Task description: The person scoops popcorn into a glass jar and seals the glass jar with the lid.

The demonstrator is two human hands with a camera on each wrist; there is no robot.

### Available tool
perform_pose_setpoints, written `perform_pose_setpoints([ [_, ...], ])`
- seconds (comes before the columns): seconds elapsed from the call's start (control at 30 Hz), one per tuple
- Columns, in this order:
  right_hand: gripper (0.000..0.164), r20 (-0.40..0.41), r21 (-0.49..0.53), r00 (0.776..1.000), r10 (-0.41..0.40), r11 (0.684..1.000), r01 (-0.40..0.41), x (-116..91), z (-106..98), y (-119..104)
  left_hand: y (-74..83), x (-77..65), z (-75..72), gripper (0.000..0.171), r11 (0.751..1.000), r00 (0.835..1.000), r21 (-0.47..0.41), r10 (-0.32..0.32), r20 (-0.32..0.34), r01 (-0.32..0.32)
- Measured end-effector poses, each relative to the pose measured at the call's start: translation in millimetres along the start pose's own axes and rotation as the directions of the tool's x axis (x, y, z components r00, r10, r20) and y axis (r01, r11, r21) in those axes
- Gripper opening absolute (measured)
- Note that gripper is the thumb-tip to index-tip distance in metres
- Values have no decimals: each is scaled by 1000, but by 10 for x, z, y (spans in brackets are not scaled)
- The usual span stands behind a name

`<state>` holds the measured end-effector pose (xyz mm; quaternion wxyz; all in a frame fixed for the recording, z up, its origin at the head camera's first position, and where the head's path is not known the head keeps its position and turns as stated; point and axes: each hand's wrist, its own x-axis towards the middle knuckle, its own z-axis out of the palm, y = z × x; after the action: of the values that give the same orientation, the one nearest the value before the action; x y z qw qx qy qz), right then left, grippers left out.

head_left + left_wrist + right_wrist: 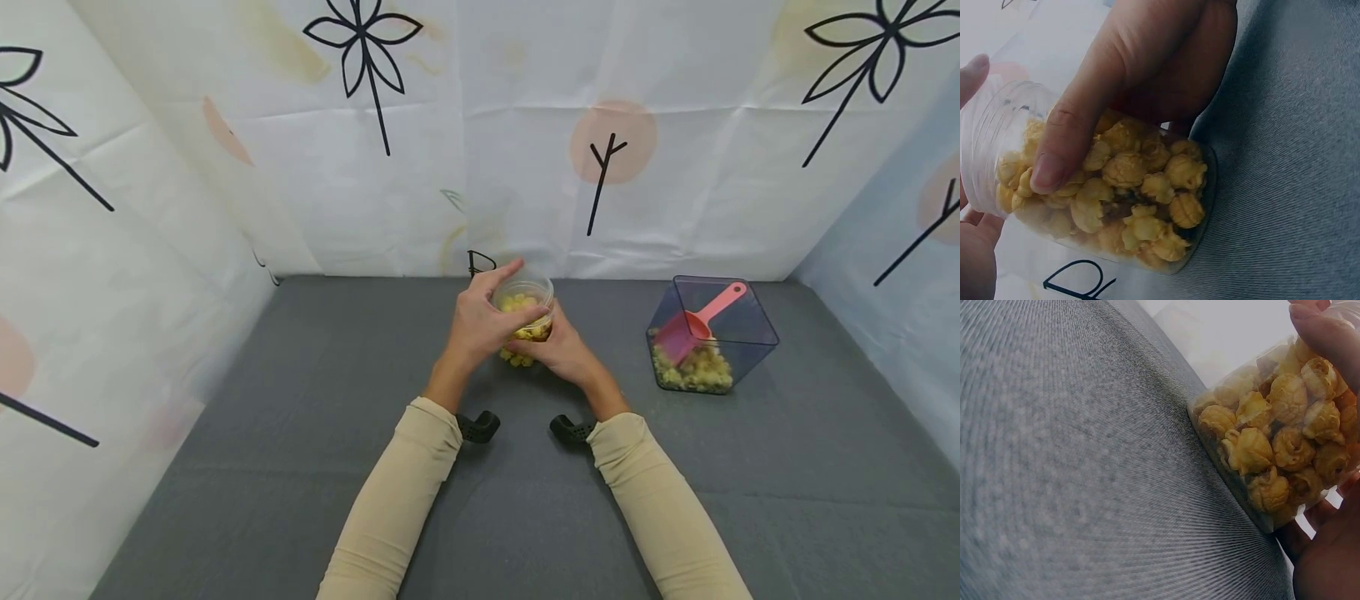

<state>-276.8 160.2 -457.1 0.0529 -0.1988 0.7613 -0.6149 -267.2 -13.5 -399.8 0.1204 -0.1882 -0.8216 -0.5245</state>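
A clear plastic jar filled with yellow popcorn stands on the grey table. My left hand curls round its threaded top, thumb across the near side and index finger stretched along the far side. Lower down, my right hand grips the jar's body, its thumb lying against the wall in the left wrist view. Through that wall, popcorn shows packed close in the right wrist view. Whether a clear lid sits on the top, I cannot tell.
To the right stands a bluish see-through square bin with loose popcorn at its bottom. A pink scoop leans inside, handle up. White printed cloth walls the table at the back and sides.
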Motion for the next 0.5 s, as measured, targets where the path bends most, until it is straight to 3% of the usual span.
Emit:
perform_pose_setpoints([
  [0.33,86,10,19,999,-47,999,47,18,0,13,115,74,-77,78,978,993,206,-5,115,-19],
  [0.5,87,9,21,999,-47,999,46,19,9,9,145,83,-91,79,971,987,239,-42,157,3],
])
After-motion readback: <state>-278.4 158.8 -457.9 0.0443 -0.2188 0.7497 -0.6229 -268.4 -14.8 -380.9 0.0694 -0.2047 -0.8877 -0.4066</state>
